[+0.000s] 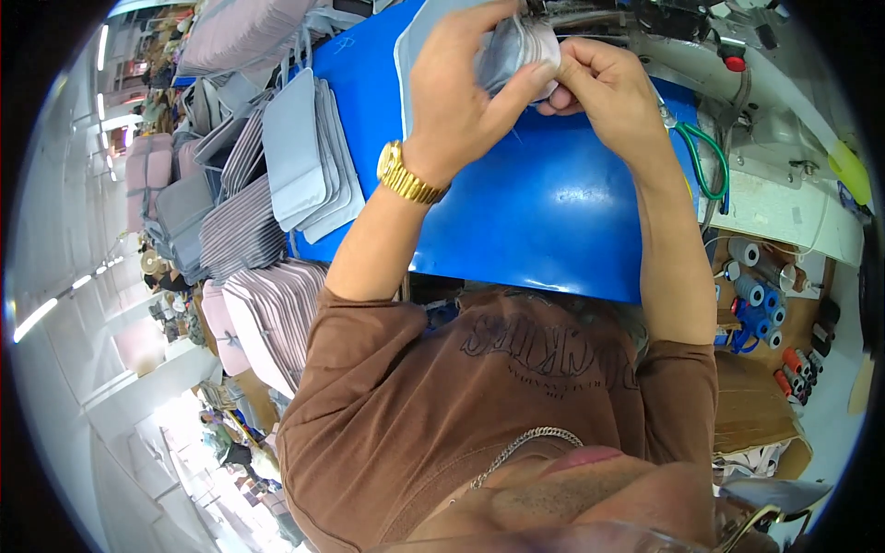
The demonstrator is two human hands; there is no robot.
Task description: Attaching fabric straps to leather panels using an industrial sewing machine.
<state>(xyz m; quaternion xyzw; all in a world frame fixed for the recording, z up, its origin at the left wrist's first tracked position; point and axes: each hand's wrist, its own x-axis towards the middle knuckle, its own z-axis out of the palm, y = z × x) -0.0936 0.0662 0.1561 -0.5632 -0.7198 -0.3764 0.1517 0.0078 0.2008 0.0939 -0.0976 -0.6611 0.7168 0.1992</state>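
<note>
At the far side of the blue work surface (544,217), my left hand (461,88), with a gold watch on its wrist, is closed round a folded grey fabric piece (518,53) with pale, layered edges. Its thumb presses on the near edge. My right hand (604,88) pinches that same fabric at its right edge, thumb against fingers. A larger light grey panel (406,64) lies flat under my left hand. The far end of the held fabric is cut off by the top of the picture.
Stacked grey panels (309,161) lie at the left edge of the surface, with tied pink and grey bundles (244,226) beyond. Green-handled scissors (705,161) rest at the right, near machine parts (678,20). Thread spools (756,290) stand lower right.
</note>
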